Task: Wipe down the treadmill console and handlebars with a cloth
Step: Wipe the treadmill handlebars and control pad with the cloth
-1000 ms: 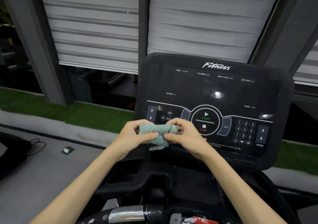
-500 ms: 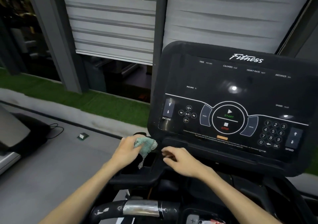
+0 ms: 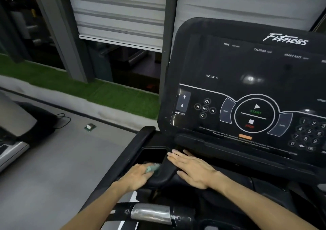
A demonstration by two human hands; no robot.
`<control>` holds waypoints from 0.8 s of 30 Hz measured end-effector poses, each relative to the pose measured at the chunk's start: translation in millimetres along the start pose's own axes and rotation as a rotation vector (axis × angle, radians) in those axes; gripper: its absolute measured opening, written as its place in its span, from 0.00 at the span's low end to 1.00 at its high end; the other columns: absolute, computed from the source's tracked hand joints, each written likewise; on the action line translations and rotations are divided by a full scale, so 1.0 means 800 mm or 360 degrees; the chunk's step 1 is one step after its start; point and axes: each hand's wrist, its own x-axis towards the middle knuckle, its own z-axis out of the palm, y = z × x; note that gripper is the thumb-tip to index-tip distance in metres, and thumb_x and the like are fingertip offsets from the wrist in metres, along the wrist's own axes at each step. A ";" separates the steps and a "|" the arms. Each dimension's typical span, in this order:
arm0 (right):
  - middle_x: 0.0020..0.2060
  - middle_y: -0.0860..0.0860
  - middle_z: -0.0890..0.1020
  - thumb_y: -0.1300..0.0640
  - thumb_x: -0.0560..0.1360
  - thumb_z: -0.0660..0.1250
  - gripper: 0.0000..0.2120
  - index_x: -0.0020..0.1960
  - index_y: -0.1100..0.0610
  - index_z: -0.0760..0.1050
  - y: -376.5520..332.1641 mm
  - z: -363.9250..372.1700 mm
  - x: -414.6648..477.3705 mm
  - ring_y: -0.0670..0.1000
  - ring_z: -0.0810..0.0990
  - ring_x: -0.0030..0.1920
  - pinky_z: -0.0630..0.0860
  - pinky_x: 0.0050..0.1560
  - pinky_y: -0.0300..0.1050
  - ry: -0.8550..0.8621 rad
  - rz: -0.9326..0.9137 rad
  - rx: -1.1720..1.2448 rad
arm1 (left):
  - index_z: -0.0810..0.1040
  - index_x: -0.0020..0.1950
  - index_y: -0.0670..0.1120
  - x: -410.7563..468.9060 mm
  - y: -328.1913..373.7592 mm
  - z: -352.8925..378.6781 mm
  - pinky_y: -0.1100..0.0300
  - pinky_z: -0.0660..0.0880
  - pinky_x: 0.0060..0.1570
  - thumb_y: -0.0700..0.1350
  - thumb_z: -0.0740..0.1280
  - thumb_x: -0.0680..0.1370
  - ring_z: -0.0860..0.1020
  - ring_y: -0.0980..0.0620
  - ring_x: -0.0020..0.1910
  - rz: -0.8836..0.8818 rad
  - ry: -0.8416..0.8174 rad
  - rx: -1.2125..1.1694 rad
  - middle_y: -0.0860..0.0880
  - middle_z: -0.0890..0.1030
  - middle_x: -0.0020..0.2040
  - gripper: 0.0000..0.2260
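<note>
Cloth at pocket rim, left hand gripping

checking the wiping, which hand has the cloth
The left hand: it holds the green cloth at the near edge of the cup holder. The right hand lies flat and bare on the black ledge beside it.

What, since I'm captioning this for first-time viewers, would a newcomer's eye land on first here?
The big black treadmill console fills the upper right, its white Fitness logo and START/STOP ring bright against the dark panel. Below it, the left hand holds a green cloth at the edge of the cup-holder recess, while the right hand lies flat on the ledge beside it.
</note>
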 end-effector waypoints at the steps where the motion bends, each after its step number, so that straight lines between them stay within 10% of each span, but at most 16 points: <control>1: 0.78 0.45 0.48 0.50 0.82 0.48 0.27 0.79 0.54 0.48 0.000 0.001 0.000 0.41 0.37 0.76 0.34 0.73 0.40 0.0008 -0.0001 0.0008 | 0.75 0.68 0.57 -0.005 0.002 -0.002 0.56 0.75 0.59 0.52 0.59 0.82 0.80 0.56 0.53 0.0006 -0.0027 0.0016 0.53 0.83 0.56 0.15; 7: 0.78 0.44 0.48 0.51 0.82 0.51 0.28 0.79 0.53 0.47 0.000 -0.001 -0.001 0.40 0.37 0.76 0.32 0.72 0.39 0.0006 0.0002 0.0029 | 0.76 0.66 0.54 -0.031 0.024 -0.029 0.61 0.72 0.60 0.58 0.57 0.83 0.77 0.59 0.54 0.0081 -0.0233 0.0071 0.56 0.80 0.58 0.17; 14: 0.78 0.44 0.49 0.50 0.82 0.50 0.27 0.79 0.53 0.49 0.001 -0.002 0.000 0.39 0.38 0.76 0.32 0.72 0.36 0.0013 0.0007 0.0080 | 0.71 0.39 0.49 0.016 0.048 -0.041 0.56 0.66 0.46 0.55 0.51 0.82 0.71 0.52 0.41 -0.0299 -0.0559 0.0288 0.48 0.75 0.43 0.17; 19: 0.78 0.43 0.50 0.52 0.82 0.52 0.27 0.79 0.53 0.50 0.002 -0.002 -0.001 0.38 0.38 0.75 0.33 0.73 0.35 0.0025 0.0001 0.0129 | 0.74 0.66 0.42 0.035 0.055 -0.028 0.51 0.66 0.60 0.53 0.53 0.80 0.73 0.41 0.67 -0.0517 -0.0687 0.0253 0.41 0.76 0.67 0.22; 24: 0.78 0.43 0.50 0.52 0.82 0.53 0.27 0.79 0.53 0.51 0.001 -0.004 -0.001 0.38 0.39 0.76 0.34 0.73 0.35 0.0036 0.0001 0.0155 | 0.72 0.37 0.50 0.037 0.046 -0.040 0.53 0.66 0.50 0.59 0.53 0.71 0.73 0.48 0.46 -0.0407 -0.0690 0.0365 0.46 0.76 0.46 0.15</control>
